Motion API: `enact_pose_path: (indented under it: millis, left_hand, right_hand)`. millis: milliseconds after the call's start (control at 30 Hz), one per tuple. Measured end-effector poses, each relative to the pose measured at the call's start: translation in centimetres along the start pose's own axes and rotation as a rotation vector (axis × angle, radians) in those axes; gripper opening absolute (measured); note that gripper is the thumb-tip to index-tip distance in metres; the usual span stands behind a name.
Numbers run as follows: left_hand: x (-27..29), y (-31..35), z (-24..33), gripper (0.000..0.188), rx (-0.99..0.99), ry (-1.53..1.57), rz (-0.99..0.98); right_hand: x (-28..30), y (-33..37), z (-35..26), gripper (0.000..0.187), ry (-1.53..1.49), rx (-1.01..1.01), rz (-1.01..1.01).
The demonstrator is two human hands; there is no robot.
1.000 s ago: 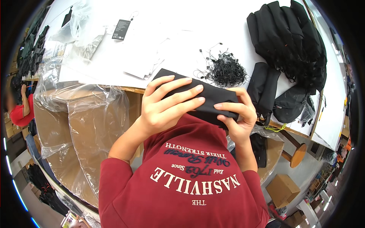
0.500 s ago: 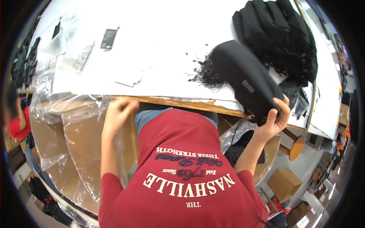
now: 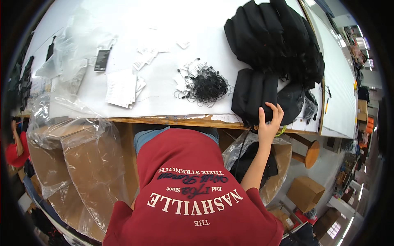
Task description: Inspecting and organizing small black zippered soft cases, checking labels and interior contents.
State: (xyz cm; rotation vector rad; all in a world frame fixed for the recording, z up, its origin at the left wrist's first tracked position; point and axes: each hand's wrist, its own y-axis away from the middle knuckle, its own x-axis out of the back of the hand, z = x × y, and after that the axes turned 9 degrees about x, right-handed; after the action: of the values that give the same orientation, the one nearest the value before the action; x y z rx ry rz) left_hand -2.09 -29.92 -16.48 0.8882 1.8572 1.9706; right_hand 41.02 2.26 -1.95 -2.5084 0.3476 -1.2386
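My right hand [image 3: 269, 123] reaches up over the table's front edge, its fingers closed on a black folded fabric piece [image 3: 254, 94]. That piece lies at the near right of the white table [image 3: 164, 102], beside other rolled black pieces [image 3: 293, 102]. Behind them is a big pile of black fabric items [image 3: 279, 37]. A tangle of black strings [image 3: 205, 85] lies just left of the held piece. My left hand is out of sight, below my red shirt.
White paper tags [image 3: 121, 88], a dark tag [image 3: 101, 60] and clear plastic bags [image 3: 67, 53] lie on the table's left. Plastic-lined cardboard boxes [image 3: 78, 164] stand below left; another box with black items [image 3: 256, 164] below right. A wooden stool [image 3: 312, 153] stands right. A person in red [image 3: 16, 149] is far left.
The black piece went from both hands in front of me to the table's right end, carried by my right hand. My left hand let go and dropped from view.
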Motion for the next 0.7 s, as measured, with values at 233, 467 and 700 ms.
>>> enact_pose_path:
  millis: [233,467,700]
  left_hand:
    - [-5.1,1.6,-4.5,0.018,-0.001,0.236,0.052]
    - [-12.2,3.2,-7.6,0.018,-0.025,0.494,0.039]
    - [-19.6,5.5,-11.5,0.017,-0.011,0.798,0.106]
  right_hand:
    - [1.5,-1.8,-0.6,0.035,0.065,-0.093,-0.223]
    - [2.8,-7.0,-2.3,0.049,0.347,-0.006,-0.562]
    - [-8.2,-9.5,-10.4,0.029,-0.285,0.093,-0.572]
